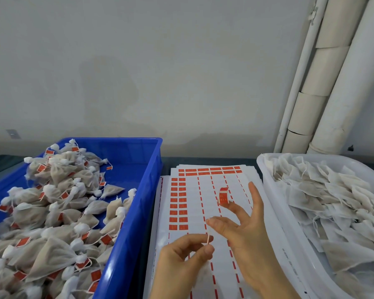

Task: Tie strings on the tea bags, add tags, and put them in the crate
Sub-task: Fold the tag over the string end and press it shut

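My left hand (183, 253) pinches the end of a white string (208, 238) between thumb and forefinger; a tea bag (202, 275) hangs below it, mostly hidden by the hand. My right hand (244, 231) is spread above the sticker sheet (203, 203), and a red tag (223, 196) sticks to one fingertip. The sheet lies flat between the two bins, with red tags left in its two left columns and top rows. A blue crate (138, 190) on the left holds several tied, tagged tea bags (52, 212).
A white bin (266, 178) on the right is piled with untied tea bags (324, 195) with loose strings. White pipes (324, 83) run up the wall at the back right. The dark table edge shows behind the bins.
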`<state>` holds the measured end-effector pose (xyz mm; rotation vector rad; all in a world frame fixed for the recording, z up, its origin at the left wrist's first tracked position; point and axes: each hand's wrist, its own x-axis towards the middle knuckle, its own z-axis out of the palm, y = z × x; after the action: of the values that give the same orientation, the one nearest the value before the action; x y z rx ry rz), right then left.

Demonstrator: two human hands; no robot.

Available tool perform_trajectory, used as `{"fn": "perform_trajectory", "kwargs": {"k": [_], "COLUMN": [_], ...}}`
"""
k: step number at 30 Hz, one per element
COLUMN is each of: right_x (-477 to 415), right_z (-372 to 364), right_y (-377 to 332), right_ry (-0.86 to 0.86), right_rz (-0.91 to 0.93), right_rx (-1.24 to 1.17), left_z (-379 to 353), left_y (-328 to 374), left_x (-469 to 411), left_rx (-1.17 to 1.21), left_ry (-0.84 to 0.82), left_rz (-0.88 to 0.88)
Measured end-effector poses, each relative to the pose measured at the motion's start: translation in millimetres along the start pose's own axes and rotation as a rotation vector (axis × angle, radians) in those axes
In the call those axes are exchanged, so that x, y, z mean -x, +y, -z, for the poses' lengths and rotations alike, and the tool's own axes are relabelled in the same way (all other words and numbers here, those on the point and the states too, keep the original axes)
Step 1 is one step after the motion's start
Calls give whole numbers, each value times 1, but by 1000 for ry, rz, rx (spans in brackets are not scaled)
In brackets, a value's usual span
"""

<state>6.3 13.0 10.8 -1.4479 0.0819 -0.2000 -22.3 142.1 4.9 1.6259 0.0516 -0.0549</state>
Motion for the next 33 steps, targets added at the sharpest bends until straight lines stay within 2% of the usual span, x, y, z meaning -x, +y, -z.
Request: {"fn": "perform_trajectory", "kwargs": {"k": [5, 10, 14, 21, 23, 29, 33], "right_x": [2, 5, 8, 4, 10, 30, 31], "right_z": [0, -3, -4, 9, 15, 19, 14], "right_y": [0, -5, -9, -22, -25, -24, -27], "right_ry": [2, -10, 16, 151, 131, -67, -86], "right_rz": [-111, -160, -100, 53, 75, 105, 57], "right_rx": [-188, -260, -196, 28, 69, 206, 185], "left_z": [0, -8, -16, -18, -18, -16, -15], "left_y": [0, 2, 8, 14, 17, 21, 22], "left_x": [-1, -2, -4, -6, -6, -1, 0], "left_rx": [45, 142, 275, 386, 382, 402, 432], "left_ry": [-66, -91, 31, 97, 105, 88, 70], "left_rz": [21, 21, 42, 181, 195, 204, 158]}}
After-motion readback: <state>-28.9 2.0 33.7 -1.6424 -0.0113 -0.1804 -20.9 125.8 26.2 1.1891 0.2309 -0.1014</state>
